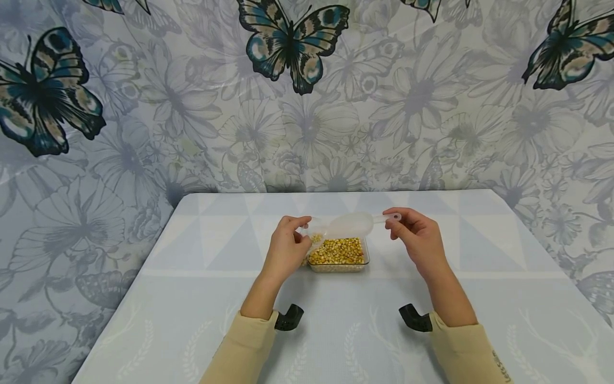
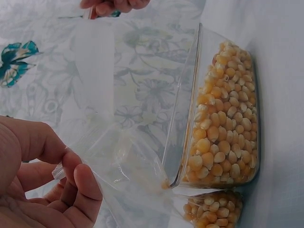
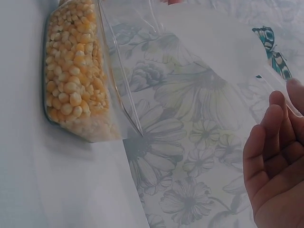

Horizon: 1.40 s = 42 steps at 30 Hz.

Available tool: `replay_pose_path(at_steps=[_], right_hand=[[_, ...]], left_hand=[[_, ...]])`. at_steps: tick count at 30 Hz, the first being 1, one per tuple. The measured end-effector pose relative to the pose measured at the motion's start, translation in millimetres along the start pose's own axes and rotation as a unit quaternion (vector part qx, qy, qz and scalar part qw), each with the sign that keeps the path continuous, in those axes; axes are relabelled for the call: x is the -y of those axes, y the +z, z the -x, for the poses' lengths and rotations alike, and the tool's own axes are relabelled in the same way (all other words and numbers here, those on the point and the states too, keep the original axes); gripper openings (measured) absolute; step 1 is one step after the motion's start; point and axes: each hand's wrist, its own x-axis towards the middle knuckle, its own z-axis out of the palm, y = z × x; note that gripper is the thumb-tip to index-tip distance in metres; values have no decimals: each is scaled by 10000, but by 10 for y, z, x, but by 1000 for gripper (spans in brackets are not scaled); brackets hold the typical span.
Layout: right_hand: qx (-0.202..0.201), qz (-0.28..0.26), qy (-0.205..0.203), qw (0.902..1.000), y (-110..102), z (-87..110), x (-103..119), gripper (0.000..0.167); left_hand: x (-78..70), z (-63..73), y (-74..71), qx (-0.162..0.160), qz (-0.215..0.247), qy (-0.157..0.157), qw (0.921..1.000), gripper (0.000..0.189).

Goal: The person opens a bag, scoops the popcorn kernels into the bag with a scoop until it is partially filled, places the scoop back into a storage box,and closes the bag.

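Note:
A glass container [image 1: 341,269] full of yellow corn kernels [image 1: 338,250] stands on the table. To its left, a clear plastic bag [image 2: 121,159] with more kernels in its bottom leans against the container. My left hand [image 1: 285,249] pinches the bag's upper edge between thumb and fingers. With fingertips and thumb, my right hand [image 1: 418,237] holds a translucent white scoop [image 1: 351,225] by its handle. The scoop's bowl points left, above the container and close to the bag's mouth. In the right wrist view no kernels can be made out in the scoop [image 3: 213,40].
The pale patterned table [image 1: 336,330] extends around the container on all sides. Behind it rises a wall covering [image 1: 307,138] with flowers and butterflies. A black wrist mount [image 1: 290,318] sticks out from the left sleeve, and another mount [image 1: 415,318] from the right.

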Motion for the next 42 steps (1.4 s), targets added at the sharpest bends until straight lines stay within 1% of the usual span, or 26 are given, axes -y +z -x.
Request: replay_pose_path(at_steps=[6, 11, 19, 26, 34, 36, 40, 41, 42], right_hand=[[-105, -149, -10, 9998, -60, -14, -19, 26], [-26, -79, -6, 10000, -98, -25, -52, 28], [352, 438, 195, 9982, -138, -39, -160, 28], [540, 1115, 155, 9922, -130, -63, -249, 25], [678, 1414, 300, 9872, -92, -58, -301, 26], [744, 1497, 326, 9854, -56, -39, -234, 24], [829, 1584, 307, 9834, -34, -36, -214, 23], [836, 1619, 311, 9828, -35, -39, -217, 23], [842, 1651, 308, 9822, -47, -50, -266, 23]], left_hand=[[0, -3, -1, -6, -2, -47, 10000, 48], [12, -7, 1, -4, -19, -68, 10000, 48], [25, -6, 4, 6, -4, -60, 10000, 48], [16, -11, 2, -33, -15, -44, 10000, 48], [19, -17, -1, -24, -33, -10, 10000, 47], [20, -15, -1, -2, -17, -21, 10000, 47], [20, -10, -3, 17, 10, -55, 10000, 47], [23, -10, -2, 14, 11, -53, 10000, 47], [22, -9, -3, 17, 14, -52, 10000, 47]])
